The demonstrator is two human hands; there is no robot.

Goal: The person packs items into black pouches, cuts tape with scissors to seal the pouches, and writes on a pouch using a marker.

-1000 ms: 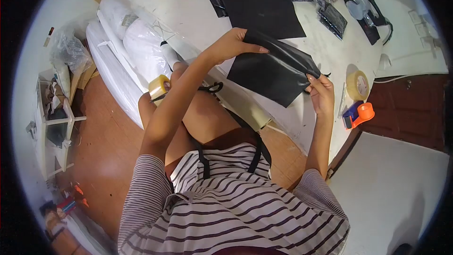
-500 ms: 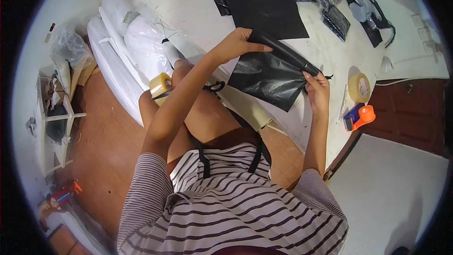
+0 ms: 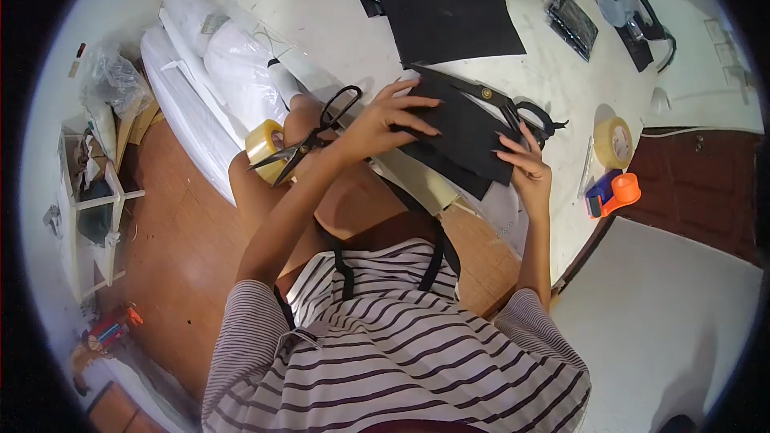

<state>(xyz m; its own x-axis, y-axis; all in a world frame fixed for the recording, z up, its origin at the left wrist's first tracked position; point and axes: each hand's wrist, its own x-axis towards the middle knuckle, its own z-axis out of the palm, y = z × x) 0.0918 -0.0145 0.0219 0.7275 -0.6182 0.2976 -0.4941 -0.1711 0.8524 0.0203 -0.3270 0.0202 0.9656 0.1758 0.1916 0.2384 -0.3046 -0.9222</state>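
Observation:
A folded black sheet [image 3: 461,132] lies at the near edge of the white table. My left hand [image 3: 389,120] rests on its left side with the fingers spread. On its right side lies my right hand [image 3: 525,162], fingers spread and pressing flat. Large black scissors [image 3: 487,94] lie just beyond the sheet, their handles to the right, close to my right fingers. A second pair of scissors [image 3: 305,144] and a yellow tape roll [image 3: 263,144] are by my legs, near my left forearm. Farther back is a large black sheet [image 3: 445,12].
Plastic-wrapped black packets [image 3: 572,28] lie at the back right. A clear tape roll [image 3: 613,143] and an orange and blue tape dispenser [image 3: 616,192] sit at the table's right edge. White wrapped rolls [image 3: 241,64] stand at the left.
The black sheet, earlier held up by both hands, now lies folded flat. Both hands have let go of its top edge and opened on it. The large scissors beyond it have come into view.

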